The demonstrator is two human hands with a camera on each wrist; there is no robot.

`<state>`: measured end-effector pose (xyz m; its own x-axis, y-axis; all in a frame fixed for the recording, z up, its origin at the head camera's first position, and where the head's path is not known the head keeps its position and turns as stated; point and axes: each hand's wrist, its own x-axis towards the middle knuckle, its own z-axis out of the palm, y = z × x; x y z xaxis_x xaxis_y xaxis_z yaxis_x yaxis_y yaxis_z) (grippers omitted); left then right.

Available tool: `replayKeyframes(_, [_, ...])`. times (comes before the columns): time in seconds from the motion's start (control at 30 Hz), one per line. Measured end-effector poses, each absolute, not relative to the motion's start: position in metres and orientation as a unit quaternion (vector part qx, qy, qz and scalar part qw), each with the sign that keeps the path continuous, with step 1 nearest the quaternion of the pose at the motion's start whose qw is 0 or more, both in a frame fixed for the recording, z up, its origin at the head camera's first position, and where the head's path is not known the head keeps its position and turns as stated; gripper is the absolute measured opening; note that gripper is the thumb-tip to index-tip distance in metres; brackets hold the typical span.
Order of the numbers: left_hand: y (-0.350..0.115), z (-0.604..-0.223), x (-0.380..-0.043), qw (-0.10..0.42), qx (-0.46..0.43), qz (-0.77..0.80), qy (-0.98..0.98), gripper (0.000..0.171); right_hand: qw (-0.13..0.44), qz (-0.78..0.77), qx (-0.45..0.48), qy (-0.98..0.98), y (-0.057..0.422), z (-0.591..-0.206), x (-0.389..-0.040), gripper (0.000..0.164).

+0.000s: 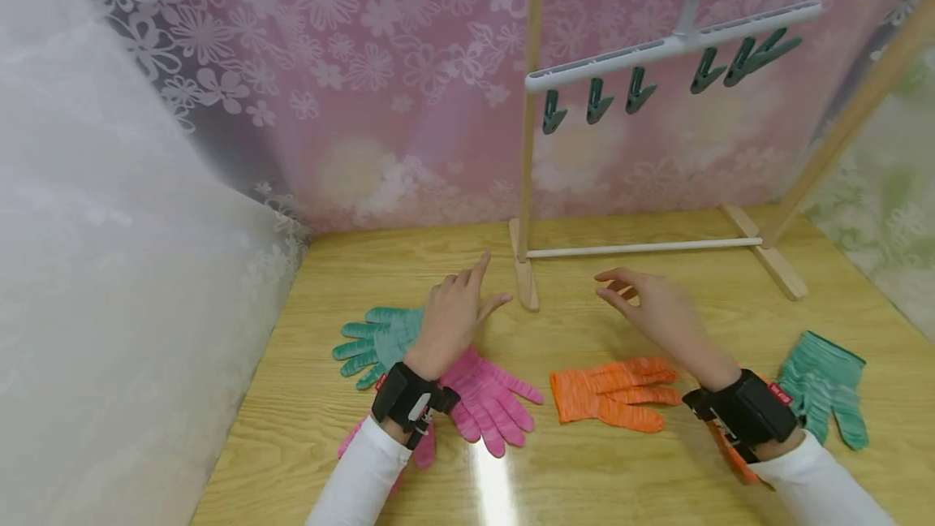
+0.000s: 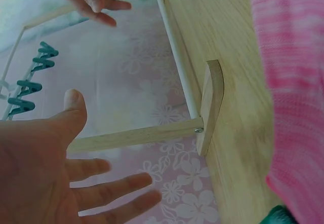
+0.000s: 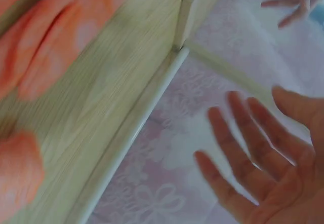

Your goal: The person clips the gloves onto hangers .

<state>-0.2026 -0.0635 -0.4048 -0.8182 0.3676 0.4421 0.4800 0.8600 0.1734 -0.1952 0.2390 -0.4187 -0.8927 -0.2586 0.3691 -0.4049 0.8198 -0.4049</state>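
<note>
1. Wrist cameras sit strapped over our white sleeves, nearest of all, so each one looks past its own palm.
2. Gloves lie flat on the surface (image 1: 599,493) around our wrists, fingers spread, each easy to pick up alone: a pink glove (image 1: 488,398) under the left wrist, an orange glove (image 1: 612,393) between our arms, a teal glove (image 1: 377,341) left of the left hand and a second teal glove (image 1: 824,390) to the far right.
3. Our left hand (image 1: 451,316) hovers above the pink and teal gloves, its grip apart, fingers loose and holding nothing.
4. Our right hand (image 1: 648,305) floats beyond the orange glove, grip likewise apart and empty, fingers lightly bent.
5. Both hands hang near the wooden rack (image 1: 527,185), whose foot stands between them.
6. Higher up, a white hanger (image 1: 679,43) hooks over the rack's top rail, tilted, its dark green clips (image 1: 637,92) dangling with nothing pinned in them.
</note>
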Motion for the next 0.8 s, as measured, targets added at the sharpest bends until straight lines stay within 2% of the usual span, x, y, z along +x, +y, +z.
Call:
replayKeyframes(0.13, [-0.061,-0.394,-0.216,0.217,-0.235,-0.14,-0.937,0.051,0.175,0.325,0.144,-0.918,0.281,-0.423,-0.222,0.026])
replayKeyframes(0.23, [-0.059,-0.381,-0.23,0.221,-0.231,-0.155,-0.935,0.041,0.208,0.36,0.105,-0.903,0.302,-0.398,-0.231,0.027])
replayKeyframes(0.33, [-0.056,-0.369,-0.246,0.246,-0.229,-0.181,-0.924,0.037,0.236,0.398,0.056,-0.885,0.323,-0.371,-0.238,0.034])
replayKeyframes(0.47, [-0.051,-0.353,-0.266,0.283,-0.228,-0.224,-0.904,0.038,0.262,0.487,-0.031,-0.833,0.358,-0.353,-0.252,0.027])
replayKeyframes(0.57, [-0.046,-0.342,-0.279,0.277,-0.221,-0.256,-0.899,0.042,0.282,0.525,-0.106,-0.796,0.382,-0.346,-0.262,0.016])
replayKeyframes(0.7, [-0.036,-0.33,-0.295,0.257,-0.213,-0.283,-0.899,0.052,0.286,0.486,-0.182,-0.806,0.414,-0.336,-0.275,0.022])
replayKeyframes(0.8, [-0.026,-0.324,-0.304,0.259,-0.211,-0.287,-0.898,0.057,0.27,0.419,-0.205,-0.842,0.437,-0.329,-0.286,0.041])
